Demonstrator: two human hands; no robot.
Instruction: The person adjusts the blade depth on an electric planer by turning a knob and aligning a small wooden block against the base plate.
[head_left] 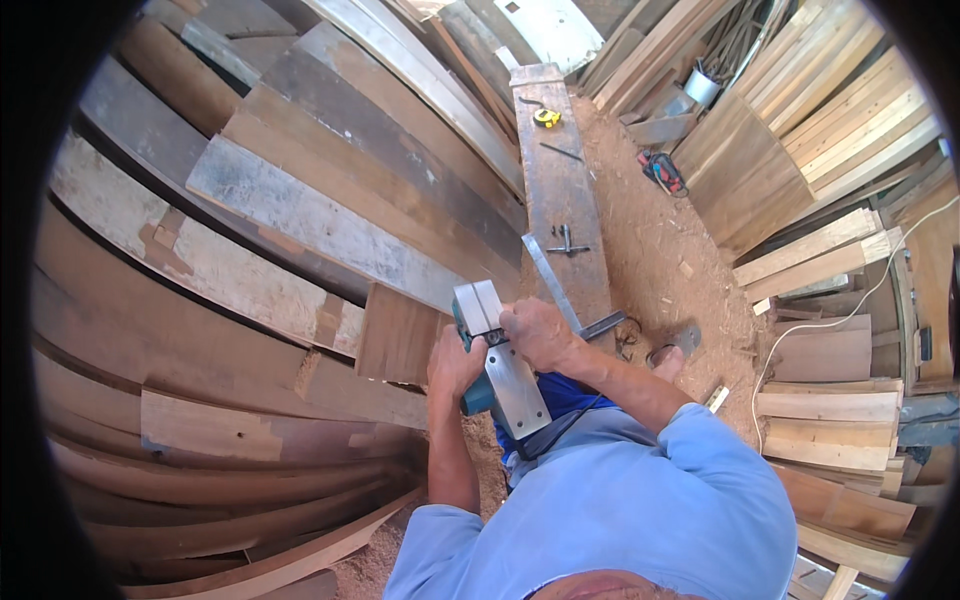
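An electric hand planer (517, 392) with a teal body is turned over in front of my lap, its bright metal sole facing up. My left hand (456, 362) grips the planer's side, thumb beside the cutter slot. Across the slot, my right hand (538, 334) is closed, its curled fingers pressed against the planer near the cutter; anything between them is hidden. Just beyond, a metal square (552, 280) with a dark stock leans at the narrow plank bench (590, 268). On the bench lie a T-handle wrench (568, 246), a thin dark strip (561, 152) and a yellow tape measure (546, 118).
Long boards (320, 215) are stacked to the left. Shavings cover the floor (640, 250), where a red and black power tool (663, 173) lies. More timber (825, 410) and a white cable (835, 322) are at the right. My sandaled foot (672, 358) rests beside the bench.
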